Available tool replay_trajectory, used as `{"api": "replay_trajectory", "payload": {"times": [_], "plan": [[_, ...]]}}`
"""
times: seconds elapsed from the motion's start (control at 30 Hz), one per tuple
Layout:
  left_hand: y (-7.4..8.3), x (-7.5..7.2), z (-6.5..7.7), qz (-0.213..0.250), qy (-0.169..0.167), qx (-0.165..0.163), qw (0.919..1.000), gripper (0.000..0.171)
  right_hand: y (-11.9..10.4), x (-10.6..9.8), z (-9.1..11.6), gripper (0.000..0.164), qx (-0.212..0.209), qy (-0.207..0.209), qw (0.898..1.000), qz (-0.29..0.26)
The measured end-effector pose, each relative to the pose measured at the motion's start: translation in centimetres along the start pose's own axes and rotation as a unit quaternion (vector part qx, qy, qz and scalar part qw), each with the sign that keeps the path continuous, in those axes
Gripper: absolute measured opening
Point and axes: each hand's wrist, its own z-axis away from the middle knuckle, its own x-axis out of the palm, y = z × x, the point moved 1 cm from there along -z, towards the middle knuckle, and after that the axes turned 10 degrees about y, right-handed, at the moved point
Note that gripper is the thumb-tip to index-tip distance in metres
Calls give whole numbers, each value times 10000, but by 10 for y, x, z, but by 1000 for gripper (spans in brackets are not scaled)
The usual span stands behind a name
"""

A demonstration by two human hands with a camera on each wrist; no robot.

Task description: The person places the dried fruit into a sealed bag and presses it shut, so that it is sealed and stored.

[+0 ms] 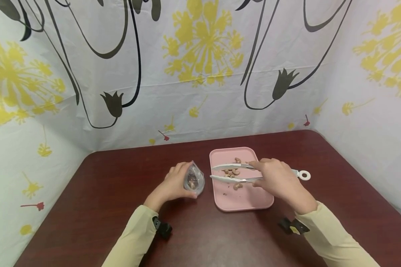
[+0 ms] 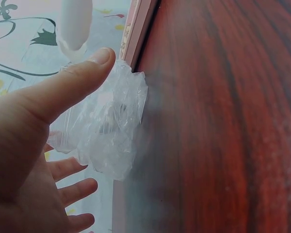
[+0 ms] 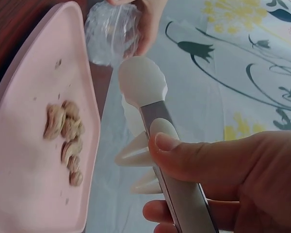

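In the head view, my left hand (image 1: 173,184) curls round a clear plastic bag (image 1: 199,182), beside the pink tray (image 1: 244,201); my right hand (image 1: 280,180) grips the tongs (image 1: 242,180), tips apart near the tray's left edge. Nuts (image 1: 235,172) lie in the tray.

In the left wrist view, the thumb crosses the crumpled bag; I'd spread its mouth wider.

In the right wrist view, thumb and fingers pinch the tongs; I'd centre the tips on one nut and squeeze lightly.
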Motion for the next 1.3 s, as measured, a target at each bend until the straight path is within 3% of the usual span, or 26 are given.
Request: {"api": "replay_trajectory", "payload": {"times": [0.27, 0.5, 1.3], "plan": [[0, 0, -1, -8, 22, -18, 10000, 108, 22, -3, 9, 49, 290, -78, 9995, -66], [1, 0, -2, -40, -1, -3, 10000, 108, 35, -9, 16, 44, 174, 71, 9998, 41], [4, 0, 1, -83, -34, -56, 9999, 108, 60, -16, 35, 54, 449, -834, 9954, 151]]}}
